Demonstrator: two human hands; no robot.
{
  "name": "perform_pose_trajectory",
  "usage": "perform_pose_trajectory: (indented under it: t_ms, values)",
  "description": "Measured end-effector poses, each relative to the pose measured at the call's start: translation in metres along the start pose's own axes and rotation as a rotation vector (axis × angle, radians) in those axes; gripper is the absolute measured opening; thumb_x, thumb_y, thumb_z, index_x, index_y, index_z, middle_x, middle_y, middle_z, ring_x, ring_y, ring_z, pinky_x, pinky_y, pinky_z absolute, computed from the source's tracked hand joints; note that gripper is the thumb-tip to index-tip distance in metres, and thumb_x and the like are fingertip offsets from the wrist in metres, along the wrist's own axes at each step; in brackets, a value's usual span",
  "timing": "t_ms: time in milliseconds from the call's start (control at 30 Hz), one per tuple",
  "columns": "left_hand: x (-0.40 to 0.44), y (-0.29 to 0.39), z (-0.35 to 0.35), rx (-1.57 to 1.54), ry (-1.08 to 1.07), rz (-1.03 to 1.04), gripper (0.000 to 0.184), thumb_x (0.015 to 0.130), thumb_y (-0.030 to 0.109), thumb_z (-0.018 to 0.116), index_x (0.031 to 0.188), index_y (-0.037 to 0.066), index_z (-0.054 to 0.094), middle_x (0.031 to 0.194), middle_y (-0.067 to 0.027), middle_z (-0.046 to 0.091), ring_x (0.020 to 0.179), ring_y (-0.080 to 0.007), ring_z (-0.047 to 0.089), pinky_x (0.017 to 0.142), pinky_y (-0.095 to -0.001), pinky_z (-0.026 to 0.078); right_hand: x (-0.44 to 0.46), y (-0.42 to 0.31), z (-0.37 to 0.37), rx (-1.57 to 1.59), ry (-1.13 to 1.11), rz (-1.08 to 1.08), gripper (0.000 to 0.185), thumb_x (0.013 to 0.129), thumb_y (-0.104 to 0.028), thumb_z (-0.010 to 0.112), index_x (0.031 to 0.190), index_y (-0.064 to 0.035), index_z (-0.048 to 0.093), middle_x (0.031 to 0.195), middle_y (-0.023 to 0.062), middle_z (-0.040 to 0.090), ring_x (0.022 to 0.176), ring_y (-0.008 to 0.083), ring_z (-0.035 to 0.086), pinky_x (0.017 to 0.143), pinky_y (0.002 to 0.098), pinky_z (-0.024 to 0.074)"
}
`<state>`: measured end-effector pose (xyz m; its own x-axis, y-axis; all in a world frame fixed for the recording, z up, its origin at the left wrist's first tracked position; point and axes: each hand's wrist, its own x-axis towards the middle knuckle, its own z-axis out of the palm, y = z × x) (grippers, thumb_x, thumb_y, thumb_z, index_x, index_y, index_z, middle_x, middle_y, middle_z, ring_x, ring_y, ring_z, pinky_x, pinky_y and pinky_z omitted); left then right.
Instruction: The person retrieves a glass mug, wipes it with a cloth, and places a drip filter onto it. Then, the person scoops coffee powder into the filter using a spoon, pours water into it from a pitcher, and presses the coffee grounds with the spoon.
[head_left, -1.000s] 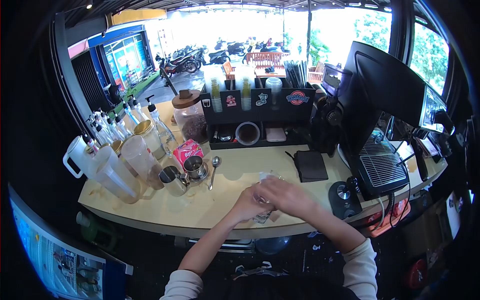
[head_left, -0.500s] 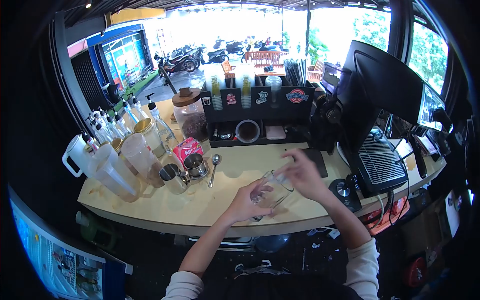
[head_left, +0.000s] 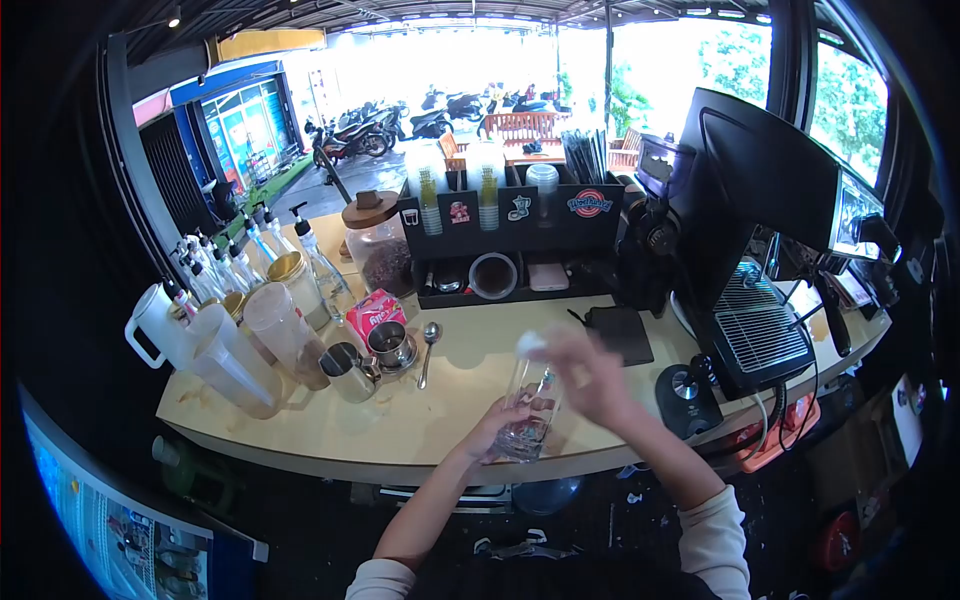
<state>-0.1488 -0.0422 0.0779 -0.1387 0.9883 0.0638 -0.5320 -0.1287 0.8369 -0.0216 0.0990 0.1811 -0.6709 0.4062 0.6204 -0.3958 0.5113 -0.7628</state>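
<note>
My left hand [head_left: 492, 428] is wrapped round the lower part of a tall clear drinking glass [head_left: 528, 395], which it holds upright, slightly tilted, near the counter's front edge. At the glass's mouth is my right hand [head_left: 585, 375], smeared by motion, its fingertips closed on a small white wad [head_left: 532, 345] that looks like tissue. Left of the glass lie a metal spoon [head_left: 429, 355], a small steel cup [head_left: 390, 345] on a saucer, a steel milk pitcher [head_left: 348, 373] and a pink packet [head_left: 376, 312].
Plastic pitchers [head_left: 235, 365] and pump bottles [head_left: 318, 262] crowd the counter's left end. A black organizer [head_left: 515, 225] with stacked cups stands at the back, beside a lidded jar [head_left: 380, 250]. To the right are a dark folder [head_left: 622, 333], a monitor [head_left: 760, 165] and an espresso machine [head_left: 765, 325].
The glass has gone from leaning over to nearly upright, with my left hand lower round it. My right hand has moved down and left, and a white wad now shows at its fingertips.
</note>
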Motion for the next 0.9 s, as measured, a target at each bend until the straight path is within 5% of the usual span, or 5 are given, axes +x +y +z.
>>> perform_pose_trajectory:
  t_ms: [100,267,433,600,900]
  values:
    - [-0.002,-0.015,-0.011,-0.393,-0.035,-0.112,0.054,0.088,0.027,0.055,0.135,0.004,0.039,0.118,-0.0157,0.056,0.101,-0.0269,0.062,0.082,-0.0376,0.054,-0.009,0.006,0.003,-0.701,-0.331,-0.765,0.038,0.074,-0.002,0.061,0.112,0.0008,0.059,0.115,0.0184,0.060,0.107,0.0320,0.060,0.095,0.0394,0.0486]
    - [-0.003,-0.025,-0.004,-0.711,-0.176,-0.017,0.055,0.088,0.028,0.055,0.136,0.007,0.039,0.127,-0.0165,0.049,0.107,-0.0310,0.058,0.090,-0.0475,0.049,-0.025,0.012,-0.006,-0.690,-0.283,-0.879,0.040,0.072,-0.005,0.060,0.111,0.0030,0.058,0.111,0.0172,0.063,0.106,0.0307,0.062,0.095,0.0407,0.0497]
    - [0.005,0.005,0.002,-0.743,-0.332,0.157,0.065,0.085,0.029,0.058,0.141,0.007,0.031,0.131,-0.0177,0.046,0.111,-0.0286,0.055,0.093,-0.0442,0.046,-0.059,0.041,-0.004,-0.583,0.058,-0.208,0.036,0.081,0.008,0.058,0.117,0.0027,0.052,0.102,0.0171,0.066,0.101,0.0289,0.063,0.091,0.0324,0.0491]
    - [0.014,-0.001,0.009,-0.122,-0.038,0.186,0.078,0.078,0.014,0.068,0.142,0.010,0.024,0.134,-0.0119,0.042,0.118,-0.0233,0.049,0.098,-0.0379,0.042,-0.029,0.039,0.021,0.558,0.242,0.326,0.046,0.094,0.001,0.045,0.137,-0.0025,0.030,0.123,0.0186,0.057,0.110,0.0177,0.057,0.092,0.0267,0.0449]
    - [0.027,-0.017,0.009,0.659,0.207,0.346,0.082,0.069,0.009,0.079,0.129,0.009,0.024,0.124,-0.0101,0.037,0.121,-0.0220,0.040,0.101,-0.0372,0.037,-0.038,0.075,0.021,0.918,0.324,0.502,0.054,0.088,0.005,0.053,0.138,-0.0018,0.032,0.120,0.0186,0.058,0.110,0.0201,0.057,0.095,0.0305,0.0447]
